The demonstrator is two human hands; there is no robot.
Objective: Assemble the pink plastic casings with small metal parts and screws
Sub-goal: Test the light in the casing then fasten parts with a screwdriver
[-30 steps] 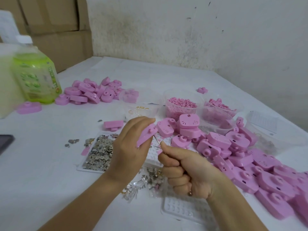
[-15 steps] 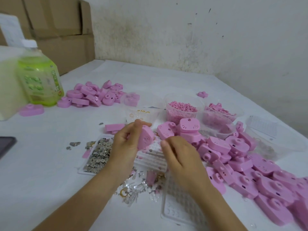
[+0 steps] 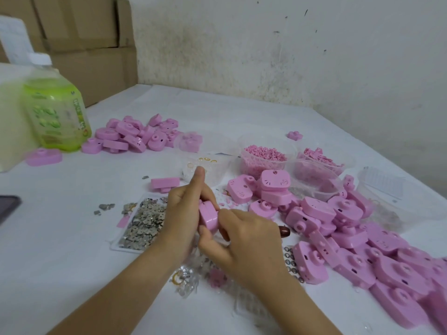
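A pink plastic casing point(image 3: 209, 217) is held on edge above the table's middle. My left hand point(image 3: 183, 213) grips it from the left, forefinger pointing up. My right hand point(image 3: 244, 240) holds it from the right, thumb under it and fingers curled against its side. A brown tool handle point(image 3: 284, 231) lies on the table just right of my right hand. A flat tray of small silvery metal parts point(image 3: 142, 221) sits left of my hands. Small metal rings point(image 3: 291, 263) lie in a clear tray to the right.
A big heap of pink casings point(image 3: 362, 243) fills the right side; a smaller heap point(image 3: 135, 135) lies at the back left. Clear tubs of pink bits point(image 3: 262, 154) stand behind. A green bottle point(image 3: 54, 112) stands at the left, a dark phone point(image 3: 7, 206) at the left edge.
My right hand has let go of the thin tool and come onto the casing. Both hands have dropped lower and closed around the casing, which has turned on edge.
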